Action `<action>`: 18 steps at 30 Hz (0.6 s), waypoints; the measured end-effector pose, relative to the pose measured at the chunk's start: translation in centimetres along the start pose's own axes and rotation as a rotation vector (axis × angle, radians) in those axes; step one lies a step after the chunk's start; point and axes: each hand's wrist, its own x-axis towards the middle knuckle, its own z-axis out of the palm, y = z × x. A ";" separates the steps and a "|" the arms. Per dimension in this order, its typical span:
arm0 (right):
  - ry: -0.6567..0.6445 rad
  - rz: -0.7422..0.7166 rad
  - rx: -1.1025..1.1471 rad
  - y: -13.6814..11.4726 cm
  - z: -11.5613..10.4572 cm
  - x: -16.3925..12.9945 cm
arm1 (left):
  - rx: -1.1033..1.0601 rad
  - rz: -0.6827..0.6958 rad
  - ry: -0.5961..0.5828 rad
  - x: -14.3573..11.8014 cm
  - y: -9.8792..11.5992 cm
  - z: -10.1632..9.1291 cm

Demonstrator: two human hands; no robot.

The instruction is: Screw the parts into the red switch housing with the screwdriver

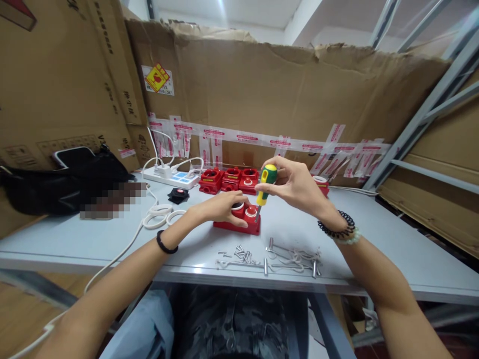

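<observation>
We are pressing our left hand [224,207] down on a red housing [239,219] lying on the grey worktop [374,234], its grip clenched over the top. Our right hand [295,184] is grasping a yellow-green screwdriver [265,185], tip standing in the housing. More red housings [228,179], open cups, are sitting behind. Loose screws [243,254] are lying near the front edge.

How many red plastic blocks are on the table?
5. One under the left hand at; three in a row behind at; one partly hidden behind the right hand at. More may be hidden.
</observation>
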 end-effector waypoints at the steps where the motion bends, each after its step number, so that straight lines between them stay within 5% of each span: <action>1: 0.077 0.017 -0.062 -0.1 0.5 -0.1 | 0.003 0.000 0.003 0.0 0.0 0.0; 5: 0.293 0.013 -0.315 -0.1 2.2 -0.2 | 0.004 0.016 0.011 0.1 0.0 0.1; 8: 0.274 -0.031 -0.344 0.2 2.5 0.0 | 0.006 0.012 0.002 0.0 0.1 0.0; 10: 0.131 -0.068 -0.197 0.6 1.8 0.3 | 0.012 0.000 -0.002 0.0 0.2 -0.1; 14: -0.389 -0.133 0.275 1.3 -0.7 1.0 | 0.014 0.008 0.003 0.0 0.3 -0.2; 18: -0.489 -0.073 0.426 1.4 -2.0 1.2 | 0.014 0.007 -0.003 0.1 0.3 -0.3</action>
